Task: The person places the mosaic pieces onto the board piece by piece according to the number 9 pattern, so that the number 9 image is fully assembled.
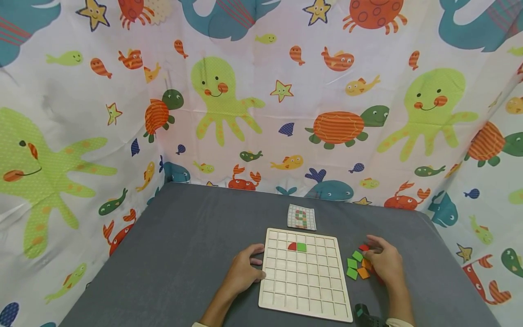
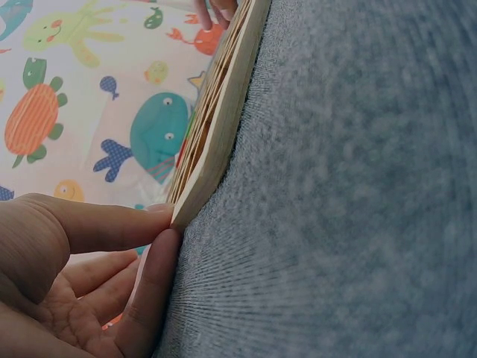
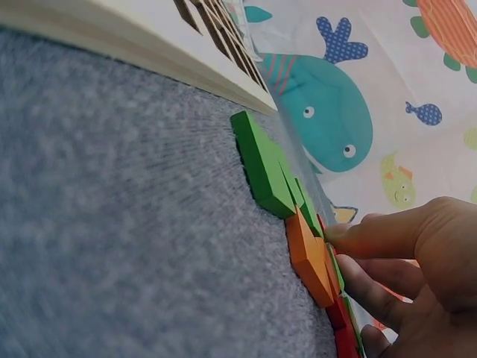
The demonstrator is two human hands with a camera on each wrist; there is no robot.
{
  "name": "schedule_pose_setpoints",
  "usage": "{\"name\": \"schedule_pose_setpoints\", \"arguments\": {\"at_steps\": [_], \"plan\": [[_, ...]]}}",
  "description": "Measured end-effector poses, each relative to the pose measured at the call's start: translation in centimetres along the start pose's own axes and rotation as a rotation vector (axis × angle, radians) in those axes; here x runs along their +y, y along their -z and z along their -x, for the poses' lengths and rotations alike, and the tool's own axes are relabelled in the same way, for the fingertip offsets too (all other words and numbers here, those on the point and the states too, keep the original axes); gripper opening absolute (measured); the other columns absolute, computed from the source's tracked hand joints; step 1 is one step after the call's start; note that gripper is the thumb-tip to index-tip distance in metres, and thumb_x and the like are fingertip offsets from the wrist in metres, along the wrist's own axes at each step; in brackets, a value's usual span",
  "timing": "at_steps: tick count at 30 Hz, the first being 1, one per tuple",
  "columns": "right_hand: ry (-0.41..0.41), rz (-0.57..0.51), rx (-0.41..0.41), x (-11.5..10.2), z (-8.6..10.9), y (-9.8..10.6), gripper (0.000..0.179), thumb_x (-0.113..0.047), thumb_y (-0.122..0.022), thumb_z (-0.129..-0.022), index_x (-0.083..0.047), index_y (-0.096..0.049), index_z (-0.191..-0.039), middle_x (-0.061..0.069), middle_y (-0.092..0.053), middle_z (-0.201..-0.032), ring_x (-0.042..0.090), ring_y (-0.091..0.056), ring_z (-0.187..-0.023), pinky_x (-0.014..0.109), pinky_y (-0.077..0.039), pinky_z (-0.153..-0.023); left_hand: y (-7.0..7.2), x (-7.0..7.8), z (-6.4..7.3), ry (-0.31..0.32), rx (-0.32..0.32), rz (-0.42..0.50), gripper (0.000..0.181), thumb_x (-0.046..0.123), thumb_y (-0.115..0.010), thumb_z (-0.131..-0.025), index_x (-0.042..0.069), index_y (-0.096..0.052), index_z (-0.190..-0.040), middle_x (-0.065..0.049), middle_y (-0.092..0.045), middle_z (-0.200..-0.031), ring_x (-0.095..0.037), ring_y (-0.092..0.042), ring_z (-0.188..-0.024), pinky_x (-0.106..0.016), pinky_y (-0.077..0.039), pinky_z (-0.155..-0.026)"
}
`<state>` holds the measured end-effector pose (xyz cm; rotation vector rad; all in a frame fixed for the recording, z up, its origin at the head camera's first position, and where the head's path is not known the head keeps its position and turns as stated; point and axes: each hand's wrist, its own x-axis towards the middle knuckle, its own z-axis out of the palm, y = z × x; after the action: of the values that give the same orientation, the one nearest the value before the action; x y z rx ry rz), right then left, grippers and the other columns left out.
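Note:
A pale wooden grid board point(image 1: 302, 290) lies on the dark grey table. A red round-cornered tile point(image 1: 292, 246) and a green square tile point(image 1: 301, 247) sit side by side in its second row from the far edge. My left hand point(image 1: 244, 269) is at the board's left side, with thumb and fingertips touching the edge. To the right of the board, my right hand point(image 1: 384, 260) reaches over a loose group of green tiles point(image 1: 352, 263), orange tiles point(image 1: 363, 273) and red tiles point(image 1: 363, 247). Its thumb point(image 3: 365, 236) and forefinger lie right at the tiles, partly covering them.
Beyond the board lies a small pattern card point(image 1: 301, 217) with a coloured grid. A black device point(image 1: 363, 313) shows by my right wrist. A curtain point(image 1: 282, 104) printed with sea animals hangs around the table's back and sides.

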<state>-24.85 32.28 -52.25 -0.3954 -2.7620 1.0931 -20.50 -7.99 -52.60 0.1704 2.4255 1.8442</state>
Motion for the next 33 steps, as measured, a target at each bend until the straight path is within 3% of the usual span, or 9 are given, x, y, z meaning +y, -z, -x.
{"name": "schedule_pose_setpoints", "arguments": {"at_steps": [2,5,9,21,29,33], "plan": [[-0.004,0.003,-0.003,-0.02,-0.04,-0.05,0.053,-0.006,-0.074,-0.096,0.0,-0.059,-0.146,0.026,-0.066,-0.136,0.04,-0.068,-0.11,0.029,-0.053,-0.073,0.01,0.01,0.0,-0.001,0.0,0.002,0.077,-0.018,-0.078,-0.072,-0.001,-0.06,-0.144,-0.021,-0.063,-0.144,-0.032,-0.069,-0.11,-0.034,-0.062,-0.061],[-0.006,0.002,-0.002,-0.14,-0.07,-0.18,0.053,-0.006,-0.073,-0.096,0.0,-0.058,-0.146,0.027,-0.066,-0.136,0.043,-0.068,-0.112,0.043,-0.058,-0.081,0.03,0.02,-0.01,-0.002,0.0,0.006,0.077,-0.019,-0.078,-0.072,-0.001,-0.06,-0.144,-0.021,-0.063,-0.144,-0.033,-0.069,-0.11,-0.034,-0.062,-0.061],[-0.003,0.0,0.006,-0.29,-0.14,-0.37,0.052,-0.005,-0.073,-0.096,0.001,-0.059,-0.146,0.028,-0.067,-0.134,0.044,-0.068,-0.113,0.058,-0.056,-0.093,0.02,0.02,-0.02,0.001,0.001,0.006,0.077,-0.018,-0.078,-0.071,-0.001,-0.06,-0.144,-0.021,-0.064,-0.144,-0.032,-0.069,-0.11,-0.034,-0.062,-0.062],[0.019,0.002,0.039,-0.36,-0.17,-0.57,0.045,0.0,-0.071,-0.096,0.002,-0.063,-0.14,0.025,-0.073,-0.115,0.04,-0.069,-0.102,0.056,-0.057,-0.089,0.0,0.02,-0.07,0.001,0.003,0.001,0.076,-0.018,-0.078,-0.071,-0.001,-0.061,-0.144,-0.021,-0.064,-0.143,-0.032,-0.069,-0.11,-0.034,-0.061,-0.061],[0.022,-0.001,0.017,-0.66,-0.05,-0.66,0.048,-0.004,-0.075,-0.096,0.001,-0.062,-0.142,0.027,-0.07,-0.129,0.045,-0.065,-0.114,0.062,-0.05,-0.099,0.06,-0.03,-0.04,-0.004,0.001,0.006,0.076,-0.018,-0.078,-0.071,-0.002,-0.061,-0.143,-0.022,-0.064,-0.143,-0.033,-0.069,-0.11,-0.034,-0.062,-0.061],[0.026,0.0,0.019,-0.77,0.04,-0.77,0.047,-0.004,-0.075,-0.096,0.0,-0.063,-0.141,0.026,-0.072,-0.126,0.045,-0.065,-0.114,0.063,-0.049,-0.099,0.06,-0.07,-0.04,-0.006,-0.003,0.005,0.077,-0.018,-0.077,-0.071,-0.002,-0.06,-0.144,-0.021,-0.064,-0.144,-0.033,-0.069,-0.11,-0.033,-0.061,-0.061]]}}
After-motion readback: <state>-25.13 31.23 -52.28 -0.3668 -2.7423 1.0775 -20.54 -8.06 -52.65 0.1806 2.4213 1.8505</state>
